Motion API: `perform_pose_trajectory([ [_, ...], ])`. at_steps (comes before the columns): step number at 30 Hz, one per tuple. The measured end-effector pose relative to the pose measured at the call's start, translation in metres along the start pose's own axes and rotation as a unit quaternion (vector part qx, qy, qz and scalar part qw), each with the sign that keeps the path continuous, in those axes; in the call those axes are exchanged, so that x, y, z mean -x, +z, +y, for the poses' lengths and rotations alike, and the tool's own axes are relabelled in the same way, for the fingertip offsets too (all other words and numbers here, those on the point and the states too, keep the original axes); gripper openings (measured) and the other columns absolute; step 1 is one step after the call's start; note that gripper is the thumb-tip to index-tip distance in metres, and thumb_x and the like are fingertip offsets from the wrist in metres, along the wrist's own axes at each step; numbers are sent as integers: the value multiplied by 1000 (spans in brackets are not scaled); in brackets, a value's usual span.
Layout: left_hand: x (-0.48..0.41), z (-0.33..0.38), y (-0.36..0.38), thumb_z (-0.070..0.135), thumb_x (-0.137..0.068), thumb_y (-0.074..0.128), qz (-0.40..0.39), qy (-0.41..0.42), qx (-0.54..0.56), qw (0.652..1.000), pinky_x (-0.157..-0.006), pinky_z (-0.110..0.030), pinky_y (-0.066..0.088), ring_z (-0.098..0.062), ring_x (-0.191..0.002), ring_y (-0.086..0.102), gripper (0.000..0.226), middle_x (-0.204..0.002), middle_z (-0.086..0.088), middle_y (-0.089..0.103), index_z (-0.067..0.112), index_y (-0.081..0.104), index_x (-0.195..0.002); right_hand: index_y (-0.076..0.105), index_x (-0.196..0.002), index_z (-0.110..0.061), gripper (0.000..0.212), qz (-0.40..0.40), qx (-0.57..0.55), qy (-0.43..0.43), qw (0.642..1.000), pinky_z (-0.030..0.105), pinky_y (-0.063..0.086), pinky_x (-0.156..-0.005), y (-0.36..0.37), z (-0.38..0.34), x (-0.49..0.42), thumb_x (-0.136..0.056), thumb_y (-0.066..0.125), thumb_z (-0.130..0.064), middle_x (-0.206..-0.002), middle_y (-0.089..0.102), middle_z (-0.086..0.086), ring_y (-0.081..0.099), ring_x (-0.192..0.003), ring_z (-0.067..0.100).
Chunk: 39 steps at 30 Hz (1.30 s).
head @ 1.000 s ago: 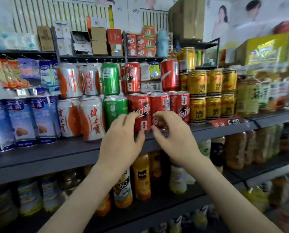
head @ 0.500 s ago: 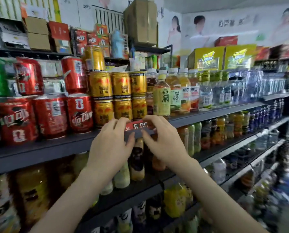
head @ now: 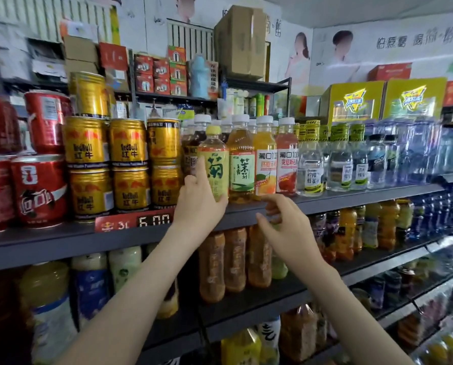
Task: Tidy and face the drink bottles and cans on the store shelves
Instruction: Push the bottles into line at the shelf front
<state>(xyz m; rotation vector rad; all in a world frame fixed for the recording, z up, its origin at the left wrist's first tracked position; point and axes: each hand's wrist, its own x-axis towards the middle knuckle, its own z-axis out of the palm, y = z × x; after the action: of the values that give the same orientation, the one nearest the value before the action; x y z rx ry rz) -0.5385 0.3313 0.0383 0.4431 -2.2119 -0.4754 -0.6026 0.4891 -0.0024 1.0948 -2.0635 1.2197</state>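
L hand (head: pixel 197 205) round yellow btl (head: pixel 215 164)

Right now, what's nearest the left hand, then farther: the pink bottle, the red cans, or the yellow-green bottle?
1. Yellow-green bottle: the left hand grips it.
2. Pink bottle: along the row to the right.
3. Red cans: far left, beyond the gold cans.

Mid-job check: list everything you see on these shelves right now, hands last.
gold cans: seven visible, gold, stacked on shelf, left
red cans: at least four, red, far left
yellow-label bottle: one, yellow-green, front row
tea bottle: one, amber, beside it
juice bottles: two, orange and pink, further right
price tag: one, red, shelf edge
yellow boxes: two, yellow, top right
left hand: grips yellow-label bottle
right hand: empty, before shelf edge
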Motion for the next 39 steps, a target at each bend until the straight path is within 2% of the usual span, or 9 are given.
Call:
perform_pose_trajectory([
  [3,-22,6,19,36,-88,61,18,-43,14,999,-91,-39,41,-35,-114,49,96,-132,-19,40,20,-11,-149,53,-125,-19,33,-1,-13,-3,1000,18,43,-84,6,12,-18,-93,59,-22,-106,52,-12,52,-96,4],
  [7,-42,7,39,34,-86,65,50,-93,30,994,-82,-37,39,-38,-114,49,102,-134,-21,37,16,-15,-148,52,-125,-22,32,-20,-51,-15,998,4,38,-78,11,24,-39,-94,58,-23,-103,50,-17,50,-90,-9],
  [13,-29,23,38,31,-76,75,102,-105,55,988,-89,-42,44,-35,-113,52,107,-129,-15,48,17,-3,-148,53,-125,-24,34,-38,-169,-39,984,6,44,-82,6,43,-51,-92,61,-21,-109,58,-11,54,-98,-7],
  [19,29,89,49,34,-76,75,133,-33,42,990,-91,-41,45,-28,-115,53,109,-134,-7,48,32,-7,-148,43,-139,-34,57,-161,-403,-8,901,28,49,-96,-33,58,-49,-87,68,-30,-127,58,-4,57,-115,6],
  [23,60,146,97,31,-77,74,91,-17,28,995,-90,-38,43,-27,-114,55,111,-130,-4,53,34,-10,-150,55,-126,-25,49,-164,-391,10,906,41,51,-95,-85,100,-29,-81,73,-30,-115,68,-5,64,-107,13],
  [26,79,182,146,37,-78,72,55,-16,67,996,-84,-33,45,-23,-110,58,110,-126,0,57,39,-12,-149,61,-118,-23,36,-166,-369,42,914,40,53,-92,-128,150,-12,-84,72,-22,-108,71,-4,67,-101,12],
  [31,106,229,231,30,-81,73,-107,13,267,958,-86,-11,44,6,-112,54,104,-133,18,50,46,-7,-146,65,-107,-22,23,-170,-379,144,898,34,57,-84,-192,240,21,-86,69,-14,-104,73,-3,68,-98,13],
  [34,115,249,282,35,-74,78,-200,-10,334,921,-87,-20,51,5,-110,58,113,-130,26,49,52,-11,-142,64,-112,-19,26,-189,-361,205,890,38,58,-82,-224,293,40,-86,69,-17,-105,73,0,69,-98,17],
  [39,110,291,370,43,-69,81,-238,-36,333,912,-88,-32,54,6,-103,61,112,-114,36,55,69,-8,-132,62,-111,-28,26,-190,-335,295,874,28,57,-69,-262,377,48,-86,70,-28,-103,73,-7,70,-92,11],
])
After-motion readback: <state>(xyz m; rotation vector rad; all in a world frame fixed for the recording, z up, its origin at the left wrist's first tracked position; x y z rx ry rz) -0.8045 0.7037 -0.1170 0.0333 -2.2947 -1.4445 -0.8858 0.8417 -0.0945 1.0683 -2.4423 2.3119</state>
